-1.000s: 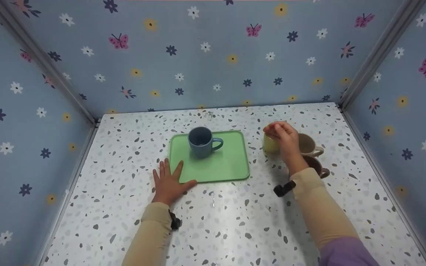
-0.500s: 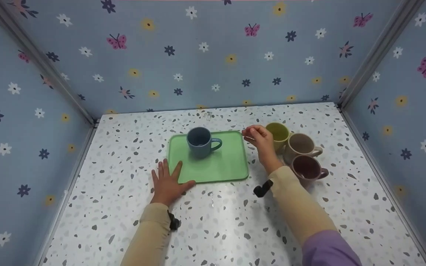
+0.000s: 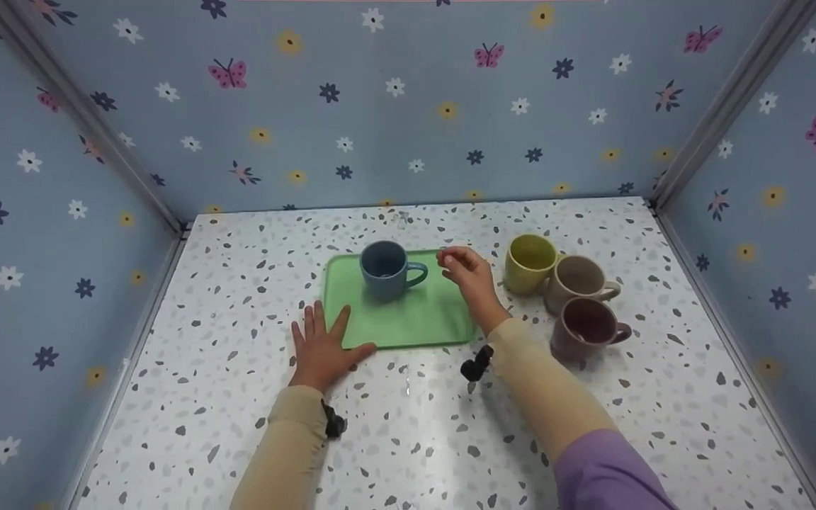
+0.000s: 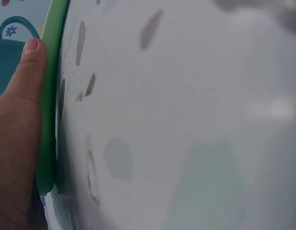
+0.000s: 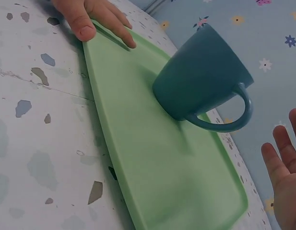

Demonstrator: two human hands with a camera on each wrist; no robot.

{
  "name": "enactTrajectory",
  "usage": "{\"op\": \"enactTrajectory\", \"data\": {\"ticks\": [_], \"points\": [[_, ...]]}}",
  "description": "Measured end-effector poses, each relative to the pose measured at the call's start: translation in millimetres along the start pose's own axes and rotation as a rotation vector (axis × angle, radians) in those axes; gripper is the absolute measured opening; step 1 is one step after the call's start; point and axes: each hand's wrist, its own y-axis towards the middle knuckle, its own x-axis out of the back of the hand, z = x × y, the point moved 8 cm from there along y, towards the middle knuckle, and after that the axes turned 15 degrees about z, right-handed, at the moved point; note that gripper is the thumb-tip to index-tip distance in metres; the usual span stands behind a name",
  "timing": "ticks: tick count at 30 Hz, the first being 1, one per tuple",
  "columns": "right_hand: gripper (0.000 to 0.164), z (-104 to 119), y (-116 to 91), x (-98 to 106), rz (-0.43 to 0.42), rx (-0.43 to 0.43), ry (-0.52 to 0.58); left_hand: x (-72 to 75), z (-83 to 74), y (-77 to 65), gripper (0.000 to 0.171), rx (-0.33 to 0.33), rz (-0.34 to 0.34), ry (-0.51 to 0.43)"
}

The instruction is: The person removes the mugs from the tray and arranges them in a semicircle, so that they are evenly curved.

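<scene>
A blue mug (image 3: 384, 273) stands upright on a green tray (image 3: 415, 322), its handle to the right. My left hand (image 3: 321, 358) rests at the tray's front left corner with its fingers spread. In the left wrist view the thumb (image 4: 28, 72) lies along the tray's rim. Above the tray's right part is my right hand (image 3: 468, 276), apart from the mug handle. The right wrist view shows its fingers (image 5: 284, 153) loosely extended, and no held thing is visible. The thumb of that hand is out of the right wrist view.
Right of the tray stand a yellow mug (image 3: 528, 265), a beige mug (image 3: 578, 280) and a dark maroon mug (image 3: 585, 329), close together with handles rightward. Flower-patterned walls (image 3: 408, 106) bound the speckled table (image 3: 408, 425) at the back and sides.
From near the yellow mug, my right hand has moved left over the tray's right part, uncovering the three mugs. The left hand and blue mug stay put.
</scene>
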Motion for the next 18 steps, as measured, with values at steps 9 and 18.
{"op": "enactTrajectory", "data": {"ticks": [9, 18], "points": [[0.033, -19.9, 7.4, -22.1, 0.034, -0.052, -0.203, -3.0, 4.4, 0.1, 0.104, 0.003, 0.009, 0.003], [0.043, -27.9, 16.0, -36.6, 0.108, -0.053, -0.252, 0.5, 0.8, 2.3, 0.103, -0.002, -0.007, 0.019]]}}
